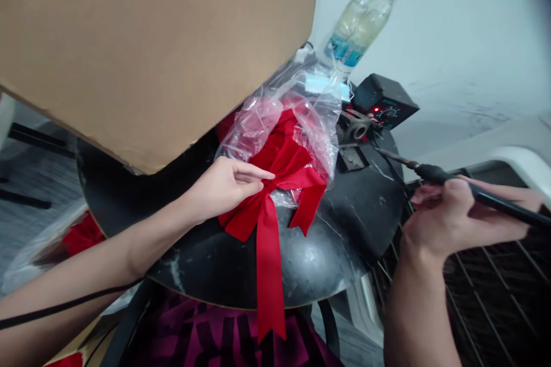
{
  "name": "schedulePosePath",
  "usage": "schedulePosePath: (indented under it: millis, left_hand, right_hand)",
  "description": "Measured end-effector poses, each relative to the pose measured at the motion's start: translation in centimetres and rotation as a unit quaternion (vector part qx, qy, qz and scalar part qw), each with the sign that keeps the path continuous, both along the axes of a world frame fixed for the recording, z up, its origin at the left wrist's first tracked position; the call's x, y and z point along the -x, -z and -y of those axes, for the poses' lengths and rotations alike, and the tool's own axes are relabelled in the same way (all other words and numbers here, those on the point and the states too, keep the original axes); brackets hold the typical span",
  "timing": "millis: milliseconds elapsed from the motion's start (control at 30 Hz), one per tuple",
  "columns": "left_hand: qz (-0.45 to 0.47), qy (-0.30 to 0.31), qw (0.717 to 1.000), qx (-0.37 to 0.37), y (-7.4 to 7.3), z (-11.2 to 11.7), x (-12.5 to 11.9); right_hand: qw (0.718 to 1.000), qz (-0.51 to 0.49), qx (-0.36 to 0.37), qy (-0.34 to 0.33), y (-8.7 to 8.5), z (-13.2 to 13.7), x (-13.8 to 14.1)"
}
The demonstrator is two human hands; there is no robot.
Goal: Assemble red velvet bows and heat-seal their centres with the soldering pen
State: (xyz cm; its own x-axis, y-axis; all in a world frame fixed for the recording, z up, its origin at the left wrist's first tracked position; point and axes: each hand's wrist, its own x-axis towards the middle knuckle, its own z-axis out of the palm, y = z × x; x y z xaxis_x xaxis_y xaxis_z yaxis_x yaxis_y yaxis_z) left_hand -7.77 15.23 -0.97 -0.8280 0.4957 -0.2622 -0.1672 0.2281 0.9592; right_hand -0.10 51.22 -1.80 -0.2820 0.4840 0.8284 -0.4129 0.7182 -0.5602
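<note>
A red ribbon bow (pixel 293 155) lies on the black round table, partly on a clear plastic bag (pixel 241 132). One notched tail hangs over the table's front edge. My left hand (pixel 224 186) pinches the bow near its knot, thumb and forefinger closed on it. On the right, my right hand (pixel 456 218) is wrapped around the black handle of a soldering iron (pixel 434 175). The iron's metal tip points left, over the table's right side and apart from the bow. More red ribbon shows inside the bag.
A large cardboard box (pixel 150 51) covers the back left of the table (pixel 193 275). Behind the bag stand two bottles (pixel 357 23) with blue caps. A black soldering station (pixel 385 100) with a lit red light and an iron holder (pixel 355 126) are at the back right.
</note>
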Motion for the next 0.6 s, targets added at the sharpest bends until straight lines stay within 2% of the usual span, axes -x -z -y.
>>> schedulePosePath:
  millis: [100,200,367,600]
  left_hand:
    - [0.013,-0.005,1.000,-0.003,0.0,0.0,0.0]
    - [0.016,-0.006,1.000,-0.007,0.0,0.2,-0.1]
    - [0.023,-0.007,1.000,-0.007,0.0,0.3,-0.1]
    - [0.030,0.003,1.000,0.000,0.1,0.3,0.0]
  right_hand:
    - [0.999,-0.013,0.030,0.001,0.2,-1.6,1.5]
    - [0.997,0.036,0.059,-0.019,-0.1,-1.9,2.2]
    - [0.985,0.136,0.087,-0.059,-0.3,-1.0,3.4]
    - [0.967,0.211,0.092,-0.111,1.4,0.4,7.2]
